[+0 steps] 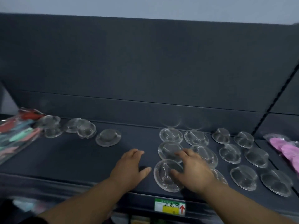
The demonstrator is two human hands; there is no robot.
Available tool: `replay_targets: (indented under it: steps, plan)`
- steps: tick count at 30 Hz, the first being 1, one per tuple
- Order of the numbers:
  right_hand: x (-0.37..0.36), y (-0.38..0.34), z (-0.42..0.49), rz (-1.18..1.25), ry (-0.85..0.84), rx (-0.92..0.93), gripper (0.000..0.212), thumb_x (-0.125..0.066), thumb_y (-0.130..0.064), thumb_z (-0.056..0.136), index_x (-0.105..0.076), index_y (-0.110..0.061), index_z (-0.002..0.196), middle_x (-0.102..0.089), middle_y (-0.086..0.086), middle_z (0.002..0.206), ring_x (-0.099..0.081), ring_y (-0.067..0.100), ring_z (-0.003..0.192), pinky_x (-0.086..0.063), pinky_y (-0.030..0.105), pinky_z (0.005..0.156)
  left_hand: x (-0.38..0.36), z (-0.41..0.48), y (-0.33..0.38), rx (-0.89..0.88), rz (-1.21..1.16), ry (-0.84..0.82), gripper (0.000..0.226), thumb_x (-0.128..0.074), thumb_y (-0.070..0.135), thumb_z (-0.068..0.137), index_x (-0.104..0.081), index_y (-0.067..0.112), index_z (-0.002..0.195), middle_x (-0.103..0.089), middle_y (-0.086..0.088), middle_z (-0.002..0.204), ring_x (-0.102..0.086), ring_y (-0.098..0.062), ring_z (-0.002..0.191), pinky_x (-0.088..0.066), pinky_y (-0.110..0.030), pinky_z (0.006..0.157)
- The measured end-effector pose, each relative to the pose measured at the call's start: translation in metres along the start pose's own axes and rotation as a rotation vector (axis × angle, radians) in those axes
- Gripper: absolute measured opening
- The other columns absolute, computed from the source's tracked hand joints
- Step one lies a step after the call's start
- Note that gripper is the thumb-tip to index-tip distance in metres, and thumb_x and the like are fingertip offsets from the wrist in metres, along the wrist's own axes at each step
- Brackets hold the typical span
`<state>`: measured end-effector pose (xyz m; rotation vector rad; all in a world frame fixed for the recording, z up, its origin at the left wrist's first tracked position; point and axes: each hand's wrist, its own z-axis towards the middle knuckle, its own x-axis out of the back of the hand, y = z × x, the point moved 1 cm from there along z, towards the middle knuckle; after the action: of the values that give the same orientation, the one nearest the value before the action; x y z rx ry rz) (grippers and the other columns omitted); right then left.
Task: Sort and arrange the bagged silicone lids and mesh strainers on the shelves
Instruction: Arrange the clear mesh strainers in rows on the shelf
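**Hands on the strainers, lots of shelf still free**

The mesh strainers (229,152) lie in clear bags on the dark shelf (72,159). Most sit in neat rows on the right half. A few more (108,137) sit loose near the back on the left half.

The left hand (129,167) lies flat and open on bare shelf near the front edge and holds nothing. The right hand (194,168) is spread wide over the rows. Its thumb rests on the front strainer (163,175), and its fingers reach the one behind. It does not grip either one.

These strainers look very light. The thin mesh may dent if squeezed, and the bags look slippery. It seems best to take one by its flat rim, or slide it with flat fingers.

The front strainer sits close to the front edge, above a price label (169,206), so a hard push could tip it off. The middle of the shelf has open room. A bag of coloured lids (16,136) fills the left end, and pink lids (289,151) sit at the right end.
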<state>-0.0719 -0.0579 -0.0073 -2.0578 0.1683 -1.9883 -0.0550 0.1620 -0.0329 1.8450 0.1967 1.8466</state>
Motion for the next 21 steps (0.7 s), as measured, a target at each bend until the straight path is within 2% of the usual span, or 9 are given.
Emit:
replay_targets:
  steps: [6, 13, 18, 21]
  plan:
    - [-0.02, -0.078, 0.048, 0.002, -0.021, 0.072, 0.066, -0.055, -0.058, 0.081, -0.037, -0.034, 0.139, -0.037, -0.008, 0.141, -0.037, 0.019, 0.13, -0.034, 0.032, 0.108, 0.056, 0.001, -0.093, 0.158, 0.045, 0.127, 0.063, -0.053, 0.049, 0.088, -0.033, 0.024, 0.142, -0.031, 0.004, 0.146, -0.03, -0.017, 0.133, -0.029, -0.027, 0.108]
    - [-0.059, -0.187, 0.114, 0.067, -0.073, 0.06, 0.066, -0.056, -0.054, 0.083, -0.036, -0.031, 0.141, -0.036, -0.008, 0.141, -0.038, 0.017, 0.129, -0.034, 0.032, 0.109, 0.121, 0.007, -0.215, 0.254, 0.059, 0.203, 0.062, -0.056, 0.046, 0.087, -0.035, 0.021, 0.14, -0.034, 0.001, 0.145, -0.032, -0.018, 0.132, -0.031, -0.028, 0.107]
    - [-0.079, -0.241, 0.154, 0.104, -0.037, 0.009, 0.06, -0.06, -0.051, 0.082, -0.041, -0.032, 0.136, -0.04, -0.007, 0.136, -0.042, 0.018, 0.123, -0.039, 0.029, 0.103, 0.147, 0.028, -0.278, 0.237, 0.029, 0.228, 0.062, -0.061, 0.039, 0.085, -0.039, 0.017, 0.138, -0.039, -0.004, 0.141, -0.034, -0.02, 0.131, -0.028, -0.028, 0.107]
    - [-0.086, -0.269, 0.173, 0.153, -0.017, 0.034, 0.063, -0.065, -0.05, 0.079, -0.041, -0.034, 0.136, -0.037, -0.01, 0.139, -0.04, 0.016, 0.127, -0.036, 0.029, 0.106, 0.153, 0.043, -0.302, 0.198, 0.029, 0.228, 0.064, -0.065, 0.035, 0.083, -0.04, 0.013, 0.138, -0.042, -0.005, 0.14, -0.037, -0.022, 0.13, -0.027, -0.029, 0.108]
